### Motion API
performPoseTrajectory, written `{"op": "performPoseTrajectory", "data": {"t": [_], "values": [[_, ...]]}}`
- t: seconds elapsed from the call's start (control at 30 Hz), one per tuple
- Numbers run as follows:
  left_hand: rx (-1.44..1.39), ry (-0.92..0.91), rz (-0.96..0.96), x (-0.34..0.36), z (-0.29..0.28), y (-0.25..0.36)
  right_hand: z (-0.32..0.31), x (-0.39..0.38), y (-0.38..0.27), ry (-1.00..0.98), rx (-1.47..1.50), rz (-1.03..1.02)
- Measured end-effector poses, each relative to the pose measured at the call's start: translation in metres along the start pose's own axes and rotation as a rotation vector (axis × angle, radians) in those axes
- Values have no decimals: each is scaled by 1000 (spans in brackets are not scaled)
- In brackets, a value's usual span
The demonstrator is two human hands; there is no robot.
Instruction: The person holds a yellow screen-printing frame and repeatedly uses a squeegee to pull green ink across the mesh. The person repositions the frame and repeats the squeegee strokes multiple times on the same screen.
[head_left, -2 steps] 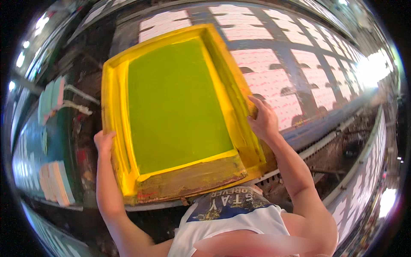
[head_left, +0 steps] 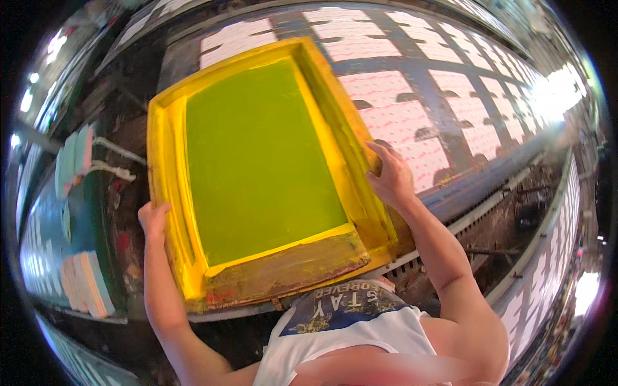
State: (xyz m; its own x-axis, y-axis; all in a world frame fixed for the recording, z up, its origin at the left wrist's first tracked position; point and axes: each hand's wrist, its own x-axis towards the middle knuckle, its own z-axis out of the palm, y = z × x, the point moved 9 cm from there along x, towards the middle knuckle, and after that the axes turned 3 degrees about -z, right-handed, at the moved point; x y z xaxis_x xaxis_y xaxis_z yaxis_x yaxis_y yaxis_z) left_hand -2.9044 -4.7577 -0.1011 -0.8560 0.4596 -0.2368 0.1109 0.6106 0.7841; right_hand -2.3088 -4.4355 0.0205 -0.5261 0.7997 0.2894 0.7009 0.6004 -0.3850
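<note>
A big screen-printing frame (head_left: 338,116), smeared yellow and stretched with green mesh (head_left: 261,161), is tilted in front of my chest. My left hand (head_left: 154,219) is closed on its left side, low down. On the right side, my right hand (head_left: 391,177) grips the outer edge with thumb and fingers. The undersides of both grips are hidden behind the frame. A brownish, ink-stained strip runs along the near side of the frame, close to my shirt.
Beyond and to the right stretches a long printing table (head_left: 367,67) with rows of white sheets (head_left: 402,119) printed in pink. A metal rail (head_left: 476,219) runs along its near edge. At the left, stacked cut pieces (head_left: 87,283) lie on a blue-green surface (head_left: 42,238).
The frame and both hands sit slightly further left in the view, and the printing table has shifted left too. Both grips stay the same.
</note>
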Motion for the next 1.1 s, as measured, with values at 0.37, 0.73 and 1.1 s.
{"op": "performPoseTrajectory", "data": {"t": [0.37, 0.73, 1.1], "values": [[-48, 22, 81, -53, 110, 104, -57, 19, 163, 41, 34, 106], [-100, 73, 129, -141, 247, 168, -120, -2, 338, 60, 104, 239], [-100, 78, 148, -183, 293, 200, -147, -7, 391, 80, 146, 247]]}}
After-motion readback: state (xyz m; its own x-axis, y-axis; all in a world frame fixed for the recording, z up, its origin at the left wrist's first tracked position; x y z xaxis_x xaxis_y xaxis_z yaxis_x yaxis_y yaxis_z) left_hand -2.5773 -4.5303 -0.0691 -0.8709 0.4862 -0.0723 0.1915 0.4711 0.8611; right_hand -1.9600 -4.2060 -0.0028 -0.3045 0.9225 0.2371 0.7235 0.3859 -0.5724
